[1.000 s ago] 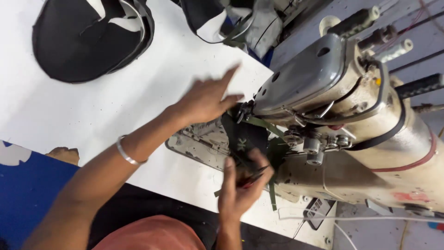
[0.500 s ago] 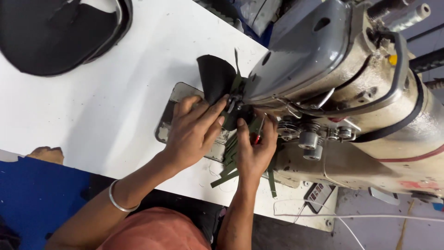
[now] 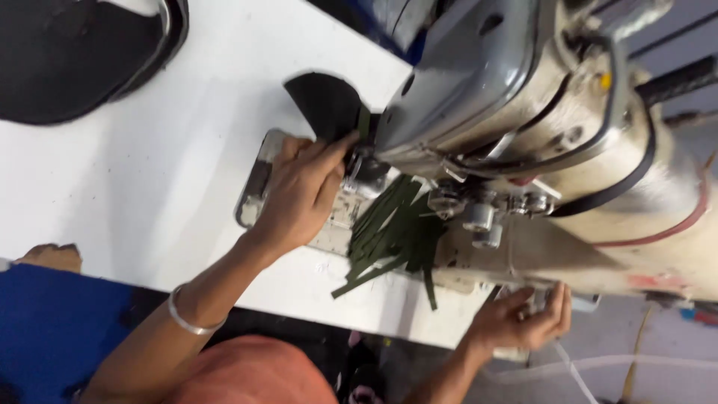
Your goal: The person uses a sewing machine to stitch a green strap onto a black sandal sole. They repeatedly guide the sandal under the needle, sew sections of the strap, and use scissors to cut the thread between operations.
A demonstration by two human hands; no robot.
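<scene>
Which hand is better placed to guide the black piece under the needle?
The left hand: it lies flat on the machine bed with its fingertips on the black piece by the sewing machine head. The right hand is off at the table edge, away from the piece.

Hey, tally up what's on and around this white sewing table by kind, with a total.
Grey and cream industrial sewing machine: 1
Curved black fabric piece at the needle, under the left hand: 1
Pile of black fabric pieces at the table's far corner: 1
Bundle of dark green strips: 1
Silver bangle: 1
Right hand at the table's edge, holding nothing visible.
Total: 5
</scene>
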